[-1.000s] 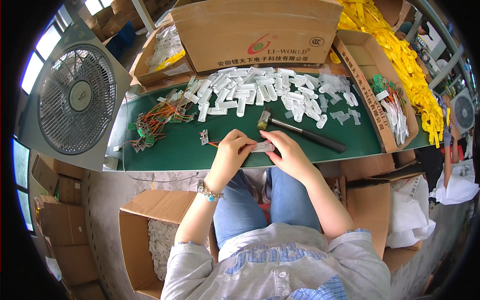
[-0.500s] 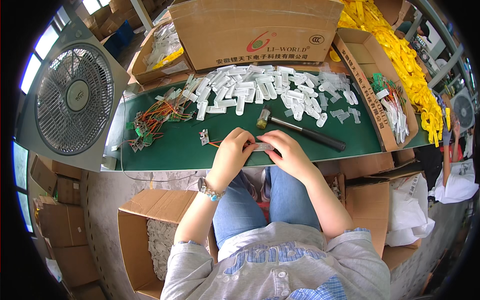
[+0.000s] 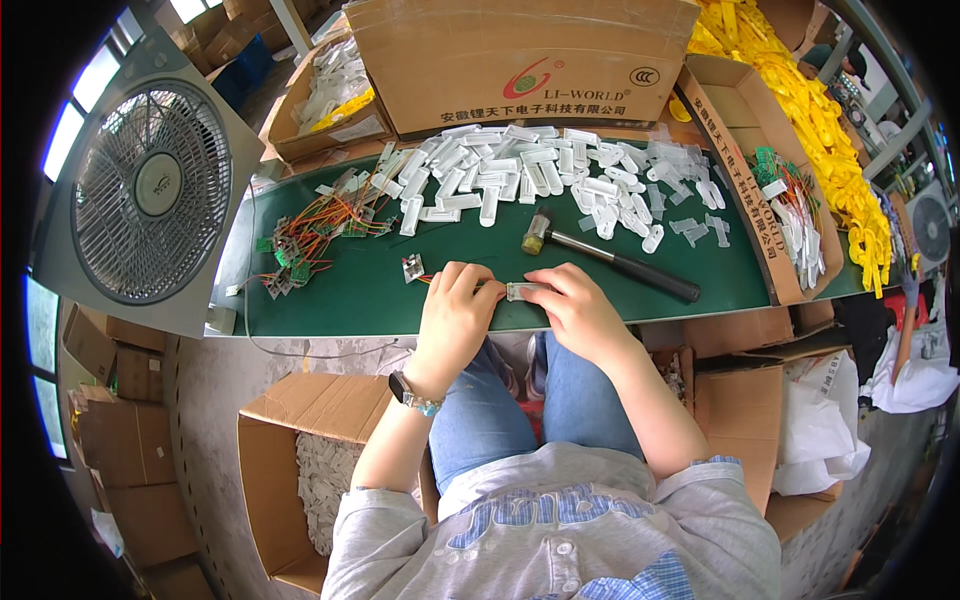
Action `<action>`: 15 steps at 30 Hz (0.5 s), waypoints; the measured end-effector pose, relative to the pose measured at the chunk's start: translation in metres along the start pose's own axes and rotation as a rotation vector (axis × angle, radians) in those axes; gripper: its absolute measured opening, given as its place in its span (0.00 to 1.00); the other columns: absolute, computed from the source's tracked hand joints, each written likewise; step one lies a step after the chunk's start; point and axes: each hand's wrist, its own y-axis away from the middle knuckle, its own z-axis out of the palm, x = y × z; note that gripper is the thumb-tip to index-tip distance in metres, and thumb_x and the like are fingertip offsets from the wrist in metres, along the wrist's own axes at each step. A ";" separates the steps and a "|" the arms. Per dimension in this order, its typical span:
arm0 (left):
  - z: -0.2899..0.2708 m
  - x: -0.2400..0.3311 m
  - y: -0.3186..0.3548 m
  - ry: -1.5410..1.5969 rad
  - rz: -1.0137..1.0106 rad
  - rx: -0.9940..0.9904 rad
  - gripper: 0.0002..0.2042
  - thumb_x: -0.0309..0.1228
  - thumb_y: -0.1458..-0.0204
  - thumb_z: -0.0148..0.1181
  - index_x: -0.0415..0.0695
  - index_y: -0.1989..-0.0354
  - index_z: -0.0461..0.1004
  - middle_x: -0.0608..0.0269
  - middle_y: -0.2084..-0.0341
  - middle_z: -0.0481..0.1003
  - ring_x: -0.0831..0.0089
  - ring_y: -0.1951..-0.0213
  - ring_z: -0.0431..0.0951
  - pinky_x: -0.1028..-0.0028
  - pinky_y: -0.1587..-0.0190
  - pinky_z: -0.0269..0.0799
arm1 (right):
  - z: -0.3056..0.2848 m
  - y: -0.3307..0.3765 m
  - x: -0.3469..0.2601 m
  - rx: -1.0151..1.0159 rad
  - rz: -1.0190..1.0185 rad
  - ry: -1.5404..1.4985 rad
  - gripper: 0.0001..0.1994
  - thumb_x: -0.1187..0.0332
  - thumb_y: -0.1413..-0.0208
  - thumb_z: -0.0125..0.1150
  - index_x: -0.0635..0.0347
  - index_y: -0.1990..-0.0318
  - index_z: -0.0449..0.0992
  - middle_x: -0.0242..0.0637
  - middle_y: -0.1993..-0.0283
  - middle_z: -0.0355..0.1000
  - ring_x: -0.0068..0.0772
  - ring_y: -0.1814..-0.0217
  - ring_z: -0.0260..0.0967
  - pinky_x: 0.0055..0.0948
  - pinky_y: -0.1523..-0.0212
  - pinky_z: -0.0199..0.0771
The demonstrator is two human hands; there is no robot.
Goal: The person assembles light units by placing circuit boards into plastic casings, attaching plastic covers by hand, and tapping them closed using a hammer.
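Between my two hands, just above the near edge of the green tabletop, is a small whitish plastic case (image 3: 519,291). My right hand (image 3: 574,308) pinches its right end with thumb and fingertips. The fingers of my left hand (image 3: 455,312) are pressed together at its left end and partly cover it. Beside my left hand lies a small circuit board (image 3: 413,267), and its red and orange wires run in under that hand. What the left fingertips do with the wires is hidden. A mallet (image 3: 612,260) with a black handle rests beyond my right hand.
White plastic shells (image 3: 490,180) are heaped at the back of the green table (image 3: 380,300). Wired circuit boards (image 3: 300,250) lie in a tangle at left, near a large fan (image 3: 155,190). A long carton (image 3: 745,190) borders the right, with yellow parts (image 3: 800,110) beyond.
My left hand has turned slightly, its fingers now closer together at the case's left end. My right fingers have shifted along the case. The view has moved slightly.
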 end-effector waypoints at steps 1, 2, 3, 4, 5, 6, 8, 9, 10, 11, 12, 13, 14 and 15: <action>0.001 0.001 0.000 -0.031 0.015 -0.003 0.05 0.23 0.56 0.65 0.44 0.70 0.76 0.65 0.69 0.73 0.63 0.63 0.72 0.66 0.59 0.70 | 0.000 0.000 0.000 0.000 0.001 0.001 0.16 0.83 0.58 0.58 0.60 0.60 0.79 0.39 0.54 0.73 0.43 0.52 0.69 0.39 0.49 0.72; 0.001 0.001 0.001 -0.062 0.030 -0.005 0.05 0.23 0.57 0.65 0.44 0.71 0.76 0.65 0.69 0.73 0.64 0.63 0.72 0.66 0.60 0.69 | 0.000 0.000 0.001 -0.007 -0.006 0.013 0.16 0.82 0.58 0.59 0.60 0.59 0.79 0.39 0.54 0.73 0.42 0.52 0.69 0.39 0.49 0.72; 0.002 0.001 0.002 -0.062 0.029 -0.005 0.05 0.23 0.57 0.65 0.44 0.71 0.76 0.65 0.69 0.73 0.64 0.63 0.72 0.66 0.60 0.69 | 0.000 0.000 0.000 -0.014 -0.013 0.024 0.15 0.81 0.58 0.59 0.60 0.59 0.79 0.39 0.54 0.73 0.42 0.52 0.69 0.39 0.49 0.71; 0.003 0.000 0.002 -0.109 0.066 -0.020 0.05 0.25 0.57 0.63 0.44 0.70 0.75 0.65 0.69 0.72 0.65 0.63 0.71 0.67 0.60 0.69 | 0.000 0.000 0.000 -0.014 -0.013 0.024 0.15 0.81 0.58 0.59 0.60 0.59 0.79 0.39 0.54 0.73 0.42 0.52 0.69 0.39 0.49 0.71; 0.003 0.000 0.003 -0.157 0.104 -0.035 0.05 0.27 0.56 0.61 0.43 0.70 0.75 0.65 0.69 0.72 0.66 0.63 0.71 0.69 0.61 0.68 | -0.001 -0.001 -0.001 -0.025 -0.025 0.064 0.15 0.80 0.57 0.59 0.60 0.59 0.79 0.39 0.54 0.73 0.41 0.52 0.69 0.38 0.50 0.70; 0.002 0.002 0.004 -0.157 0.103 -0.036 0.05 0.27 0.56 0.61 0.43 0.70 0.75 0.65 0.69 0.72 0.66 0.63 0.71 0.69 0.61 0.68 | -0.002 -0.001 -0.002 -0.035 -0.037 0.103 0.15 0.79 0.57 0.59 0.60 0.59 0.79 0.38 0.54 0.72 0.40 0.52 0.68 0.38 0.50 0.68; 0.001 0.006 0.005 -0.170 0.063 -0.038 0.04 0.26 0.56 0.62 0.43 0.71 0.75 0.65 0.71 0.72 0.67 0.65 0.71 0.69 0.63 0.69 | -0.002 -0.003 -0.007 -0.035 -0.034 0.130 0.14 0.79 0.56 0.59 0.60 0.59 0.79 0.38 0.54 0.72 0.40 0.52 0.67 0.37 0.51 0.67; 0.001 0.008 0.006 -0.169 0.063 -0.039 0.04 0.26 0.56 0.62 0.43 0.71 0.75 0.65 0.71 0.72 0.67 0.65 0.71 0.69 0.63 0.69 | -0.002 -0.004 -0.009 -0.033 -0.030 0.159 0.14 0.78 0.56 0.59 0.61 0.59 0.79 0.37 0.55 0.72 0.39 0.53 0.67 0.37 0.51 0.66; 0.002 0.010 0.007 -0.152 0.056 -0.005 0.04 0.26 0.56 0.62 0.43 0.71 0.75 0.65 0.73 0.72 0.67 0.66 0.72 0.69 0.64 0.69 | -0.001 -0.003 -0.011 -0.033 -0.029 0.158 0.14 0.78 0.56 0.59 0.61 0.59 0.79 0.37 0.55 0.72 0.39 0.53 0.67 0.37 0.51 0.66; 0.002 0.012 0.009 -0.134 0.050 0.029 0.04 0.25 0.56 0.63 0.43 0.72 0.75 0.66 0.74 0.72 0.67 0.68 0.72 0.69 0.65 0.69 | 0.001 -0.003 -0.013 -0.016 -0.016 0.167 0.15 0.79 0.57 0.59 0.61 0.59 0.79 0.37 0.55 0.72 0.39 0.53 0.66 0.37 0.52 0.66; 0.004 0.012 0.010 -0.133 0.050 0.028 0.04 0.25 0.56 0.63 0.43 0.72 0.75 0.66 0.74 0.72 0.67 0.68 0.72 0.69 0.65 0.69 | 0.002 -0.002 -0.014 0.000 -0.002 0.176 0.15 0.80 0.58 0.59 0.61 0.59 0.80 0.36 0.55 0.71 0.39 0.53 0.66 0.37 0.52 0.66; 0.006 0.012 0.011 -0.125 0.049 0.052 0.04 0.25 0.56 0.63 0.43 0.71 0.75 0.66 0.75 0.72 0.66 0.69 0.72 0.69 0.65 0.70 | 0.003 -0.002 -0.014 0.000 -0.001 0.176 0.15 0.80 0.58 0.59 0.61 0.59 0.80 0.36 0.55 0.71 0.39 0.53 0.66 0.37 0.52 0.66; 0.008 0.012 0.012 -0.117 0.048 0.077 0.04 0.25 0.56 0.64 0.43 0.71 0.75 0.65 0.75 0.72 0.66 0.69 0.72 0.68 0.66 0.71 | 0.004 -0.001 -0.015 0.006 0.016 0.182 0.16 0.80 0.60 0.61 0.60 0.59 0.80 0.36 0.55 0.71 0.39 0.54 0.66 0.38 0.52 0.66; 0.008 0.013 0.012 -0.118 0.049 0.075 0.04 0.25 0.56 0.64 0.43 0.71 0.75 0.65 0.75 0.72 0.66 0.69 0.72 0.68 0.66 0.71 | 0.005 -0.001 -0.015 0.013 0.032 0.186 0.17 0.81 0.62 0.62 0.60 0.60 0.80 0.36 0.55 0.72 0.39 0.54 0.66 0.38 0.52 0.66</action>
